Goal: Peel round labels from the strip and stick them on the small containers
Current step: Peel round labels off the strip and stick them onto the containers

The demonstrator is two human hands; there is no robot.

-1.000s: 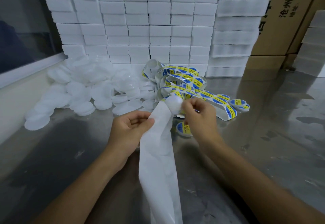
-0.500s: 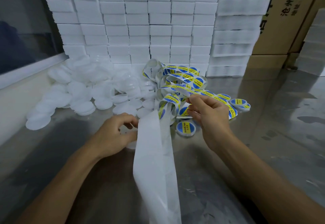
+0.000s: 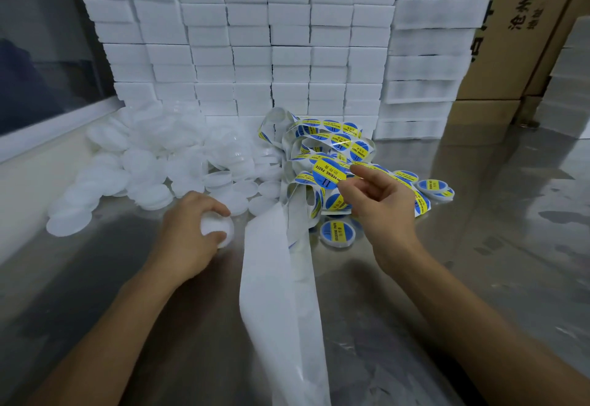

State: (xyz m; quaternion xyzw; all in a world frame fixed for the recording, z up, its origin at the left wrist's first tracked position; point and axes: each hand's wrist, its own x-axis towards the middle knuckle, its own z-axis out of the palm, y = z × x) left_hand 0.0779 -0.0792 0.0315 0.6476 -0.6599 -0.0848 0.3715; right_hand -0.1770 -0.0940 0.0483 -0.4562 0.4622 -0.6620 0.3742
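1. Our left hand grips a white container on the table, fingers curled round it.
2. Our right hand pinches a peeled label above the strip.
3. A labelled container sits just beside the bare backing.

Left hand grips container; right hand pinches label.

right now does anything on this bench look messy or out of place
Nothing looks damaged or spilled. The label strip lies in a loose tangle rather than on a roll, and its empty backing trails toward the camera. The unlabelled containers sit in a jumbled heap at the left, with a few labelled ones scattered near the strip.
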